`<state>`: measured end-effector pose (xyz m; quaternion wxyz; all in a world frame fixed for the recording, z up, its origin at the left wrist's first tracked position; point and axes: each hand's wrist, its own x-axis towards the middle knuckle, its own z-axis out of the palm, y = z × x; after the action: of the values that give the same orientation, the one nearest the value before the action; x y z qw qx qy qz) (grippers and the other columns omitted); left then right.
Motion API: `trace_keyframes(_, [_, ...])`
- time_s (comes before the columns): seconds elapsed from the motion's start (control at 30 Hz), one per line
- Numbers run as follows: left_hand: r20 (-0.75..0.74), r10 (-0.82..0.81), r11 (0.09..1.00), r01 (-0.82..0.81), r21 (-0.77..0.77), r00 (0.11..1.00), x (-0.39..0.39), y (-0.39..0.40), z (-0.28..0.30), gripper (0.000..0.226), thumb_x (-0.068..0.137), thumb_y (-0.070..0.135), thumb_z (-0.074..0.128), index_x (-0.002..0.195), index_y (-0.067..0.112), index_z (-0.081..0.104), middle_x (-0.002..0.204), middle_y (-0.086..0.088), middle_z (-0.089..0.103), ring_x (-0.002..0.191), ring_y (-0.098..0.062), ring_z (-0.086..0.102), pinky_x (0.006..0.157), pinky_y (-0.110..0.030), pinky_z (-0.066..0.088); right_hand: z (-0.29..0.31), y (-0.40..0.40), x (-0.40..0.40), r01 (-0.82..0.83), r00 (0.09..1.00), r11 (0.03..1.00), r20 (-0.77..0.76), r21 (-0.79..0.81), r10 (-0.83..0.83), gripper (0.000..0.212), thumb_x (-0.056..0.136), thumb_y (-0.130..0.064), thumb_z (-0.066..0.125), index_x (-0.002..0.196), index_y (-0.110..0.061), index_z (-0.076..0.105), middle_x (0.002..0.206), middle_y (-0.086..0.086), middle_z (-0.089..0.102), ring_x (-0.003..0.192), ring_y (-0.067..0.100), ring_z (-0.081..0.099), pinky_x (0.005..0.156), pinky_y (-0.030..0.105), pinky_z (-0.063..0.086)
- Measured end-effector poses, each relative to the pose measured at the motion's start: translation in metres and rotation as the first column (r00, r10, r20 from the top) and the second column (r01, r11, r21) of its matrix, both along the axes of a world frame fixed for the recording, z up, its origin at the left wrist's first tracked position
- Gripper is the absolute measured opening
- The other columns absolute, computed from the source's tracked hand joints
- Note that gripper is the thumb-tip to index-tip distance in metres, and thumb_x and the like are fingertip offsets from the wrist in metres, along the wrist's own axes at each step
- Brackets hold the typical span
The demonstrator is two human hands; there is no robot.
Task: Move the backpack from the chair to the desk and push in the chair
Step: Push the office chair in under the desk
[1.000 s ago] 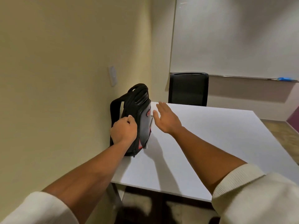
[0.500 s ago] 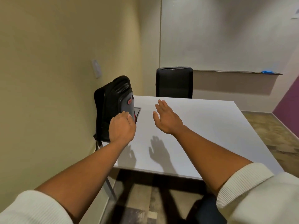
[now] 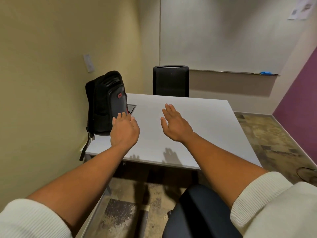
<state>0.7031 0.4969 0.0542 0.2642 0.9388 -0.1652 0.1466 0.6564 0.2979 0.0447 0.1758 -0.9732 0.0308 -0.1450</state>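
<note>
- My left grip (image 3: pixel 124 130) hangs over the near left part of the bench (image 3: pixel 197 127), fingers loosely spread and holding nothing; its fingertips sit just in front of the backpack's lower face, and I cannot tell whether they touch it.
- My right grip (image 3: pixel 175 125) is also spread flat and empty, held above the bench's middle, well apart from the backpack.
- The backpack (image 3: pixel 106 102), black with grey and red trim, stands upright on the bench's left edge beside the yellow wall; one strap (image 3: pixel 85 146) dangles off the bench side.
- A dark chair seat (image 3: pixel 199 213) shows at the bottom of the view, short of the bench, under my right forearm.
- A second black chair (image 3: pixel 171 81) stands at the far side of the bench.
</note>
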Motion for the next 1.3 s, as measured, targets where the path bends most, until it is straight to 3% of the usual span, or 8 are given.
trace_keyframes(0.3, [0.007, -0.112, 0.993, 0.112, 0.049, 0.994, -0.042, -0.017, 0.006, 0.045, 0.103, 0.026, 0.029, 0.137, 0.002, 0.046, 0.15, -0.02, 0.039, 0.142, -0.036, 0.027, 0.117, -0.048, 0.019, 0.012, -0.018, -0.053, 0.078, 0.997, 0.996, -0.004, 0.032, -0.077, 0.055, 0.105, -0.038, 0.026, 0.155, -0.014, 0.019, 0.164, 0.001, 0.005, 0.149, 0.015, -0.002, 0.118, 0.035, 0.012])
trace_keyframes(0.43, [-0.017, -0.136, 0.99, 0.136, 0.036, 0.991, -0.057, -0.026, 0.002, 0.042, 0.102, 0.026, 0.03, 0.129, 0.002, 0.051, 0.144, -0.021, 0.045, 0.137, -0.039, 0.033, 0.114, -0.053, 0.029, 0.01, -0.025, -0.077, 0.104, 0.995, 0.994, -0.011, 0.029, -0.104, 0.055, 0.105, -0.038, 0.026, 0.154, -0.014, 0.019, 0.164, 0.0, 0.005, 0.149, 0.014, -0.001, 0.118, 0.037, 0.014])
trace_keyframes(0.73, [-0.048, -0.189, 0.98, 0.192, 0.055, 0.981, -0.11, -0.069, -0.007, 0.046, 0.103, 0.028, 0.029, 0.136, 0.002, 0.047, 0.148, -0.021, 0.041, 0.138, -0.036, 0.033, 0.116, -0.05, 0.025, 0.004, -0.072, -0.154, 0.146, 0.989, 0.988, -0.044, 0.049, -0.144, 0.055, 0.105, -0.037, 0.025, 0.154, -0.013, 0.019, 0.164, 0.001, 0.006, 0.149, 0.013, -0.001, 0.119, 0.036, 0.012])
trace_keyframes(0.97, [-0.069, -0.16, 0.986, 0.162, 0.022, 0.985, -0.199, -0.134, -0.016, 0.047, 0.103, 0.029, 0.03, 0.139, 0.003, 0.046, 0.151, -0.018, 0.039, 0.14, -0.035, 0.03, 0.114, -0.049, 0.026, -0.01, -0.141, -0.225, 0.112, 0.991, 0.993, -0.076, 0.029, -0.11, 0.055, 0.105, -0.038, 0.024, 0.154, -0.013, 0.018, 0.164, 0.001, 0.006, 0.149, 0.015, -0.001, 0.119, 0.036, 0.01])
trace_keyframes(1.3, [-0.082, 0.001, 1.0, 0.001, 0.026, 0.997, -0.33, -0.188, -0.022, 0.047, 0.103, 0.029, 0.03, 0.137, 0.003, 0.048, 0.149, -0.018, 0.042, 0.139, -0.034, 0.034, 0.114, -0.049, 0.027, -0.011, -0.218, -0.322, -0.049, 0.993, 0.999, -0.109, 0.005, 0.049, 0.056, 0.105, -0.039, 0.024, 0.155, -0.014, 0.017, 0.164, 0.001, 0.004, 0.149, 0.015, -0.001, 0.119, 0.036, 0.009])
